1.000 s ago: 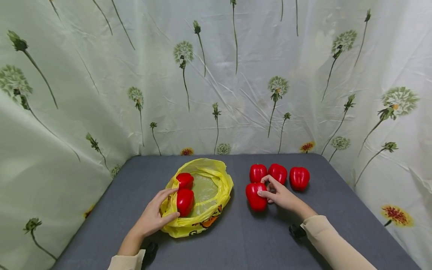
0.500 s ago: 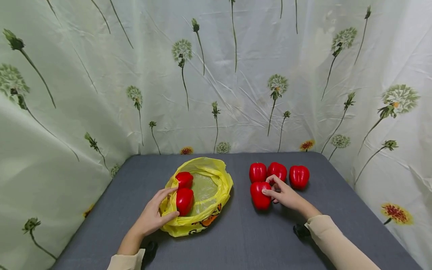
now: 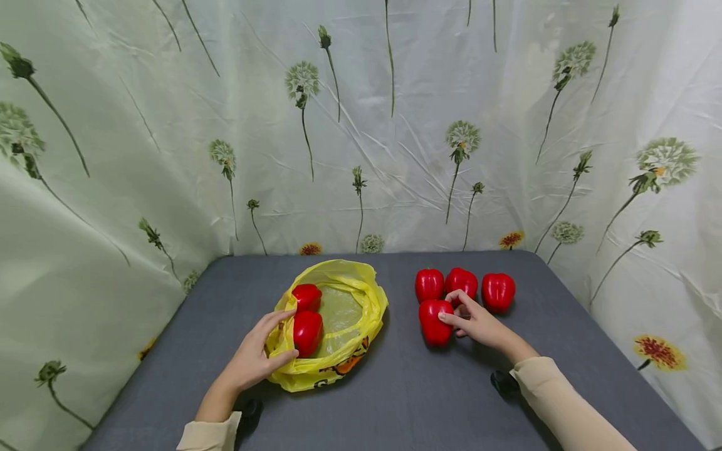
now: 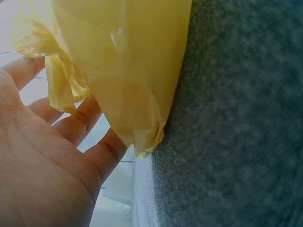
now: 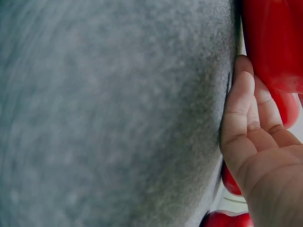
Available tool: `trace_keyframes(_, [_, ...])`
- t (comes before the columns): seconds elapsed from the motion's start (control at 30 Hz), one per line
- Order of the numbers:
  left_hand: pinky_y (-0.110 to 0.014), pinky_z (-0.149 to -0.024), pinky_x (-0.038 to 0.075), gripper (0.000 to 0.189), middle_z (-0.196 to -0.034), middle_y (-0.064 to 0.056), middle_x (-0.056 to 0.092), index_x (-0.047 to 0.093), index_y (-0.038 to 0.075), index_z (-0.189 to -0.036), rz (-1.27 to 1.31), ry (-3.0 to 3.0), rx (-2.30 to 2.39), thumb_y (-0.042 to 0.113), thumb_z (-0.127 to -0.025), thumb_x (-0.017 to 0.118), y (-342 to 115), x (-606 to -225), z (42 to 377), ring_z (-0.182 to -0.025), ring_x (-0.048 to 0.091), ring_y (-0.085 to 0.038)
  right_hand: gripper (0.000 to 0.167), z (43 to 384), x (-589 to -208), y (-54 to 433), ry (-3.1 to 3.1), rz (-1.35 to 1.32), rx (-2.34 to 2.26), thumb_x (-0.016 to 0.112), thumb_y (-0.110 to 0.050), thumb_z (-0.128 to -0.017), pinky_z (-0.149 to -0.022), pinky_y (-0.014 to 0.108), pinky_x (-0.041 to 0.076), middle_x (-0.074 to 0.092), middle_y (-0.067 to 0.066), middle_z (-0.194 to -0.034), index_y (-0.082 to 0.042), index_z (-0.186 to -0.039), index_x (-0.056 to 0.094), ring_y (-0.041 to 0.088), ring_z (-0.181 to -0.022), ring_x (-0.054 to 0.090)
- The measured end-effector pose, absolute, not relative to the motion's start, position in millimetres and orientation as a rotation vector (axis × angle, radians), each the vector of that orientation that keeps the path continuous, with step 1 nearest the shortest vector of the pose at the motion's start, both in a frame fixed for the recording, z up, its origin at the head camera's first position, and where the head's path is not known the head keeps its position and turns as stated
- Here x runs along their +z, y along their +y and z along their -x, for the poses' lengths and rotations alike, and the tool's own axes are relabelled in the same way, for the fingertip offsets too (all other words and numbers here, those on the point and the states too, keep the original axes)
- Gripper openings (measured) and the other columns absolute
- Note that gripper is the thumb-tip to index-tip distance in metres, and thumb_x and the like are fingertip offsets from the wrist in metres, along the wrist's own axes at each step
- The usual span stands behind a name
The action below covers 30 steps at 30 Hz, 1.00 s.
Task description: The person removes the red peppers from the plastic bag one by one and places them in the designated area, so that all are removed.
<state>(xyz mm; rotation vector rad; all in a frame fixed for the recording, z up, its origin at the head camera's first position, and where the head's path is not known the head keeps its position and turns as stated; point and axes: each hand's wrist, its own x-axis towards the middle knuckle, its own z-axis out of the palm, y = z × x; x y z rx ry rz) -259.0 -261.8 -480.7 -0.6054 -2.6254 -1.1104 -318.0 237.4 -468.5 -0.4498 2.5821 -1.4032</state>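
Observation:
A yellow plastic bag (image 3: pixel 369 319) lies with its mouth facing up, left of the middle of the table. Inside its left part are two red bell peppers (image 3: pixel 308 334). My left hand (image 3: pixel 254 357) holds the bag's left rim, thumb toward the front and index finger toward the back; in the left wrist view, yellow film (image 4: pixel 137 61) partly covers its fingers. My right hand (image 3: pixel 479 322) grips another red bell pepper (image 3: pixel 433 326) by its right side, thumb on top. Behind it stand three more red bell peppers (image 3: pixel 498 292), the left two close together.
Dark grey cloth covers the table (image 3: pixel 389 401). A pale curtain (image 3: pixel 361 125) with printed dandelions surrounds its back and sides. Black wrist straps (image 3: pixel 504 382) show at both wrists.
My right hand has moved slightly right with the bell pepper in its grip, then stayed about there. The left hand and bag keep their place; the head view has tilted slightly.

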Motion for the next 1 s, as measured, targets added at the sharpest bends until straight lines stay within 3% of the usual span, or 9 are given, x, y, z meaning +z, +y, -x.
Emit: trace_keyframes(1.0, [-0.079,-0.107,0.044,0.072,-0.151,-0.015,0.059,0.059,0.013,-0.152,0.612,-2.624,-1.080,0.035,-0.088,0.084,-262.8,-481.1,258.7,-0.140,0.055,-0.046,0.054,317.6,-468.8,242.2,2.453,0.448,-1.447,0.069,-0.033,-0.104,-0.098,0.043,0.062,0.062,0.013,-0.119,-0.011,-0.144,0.041,0.023,-0.110,0.062])
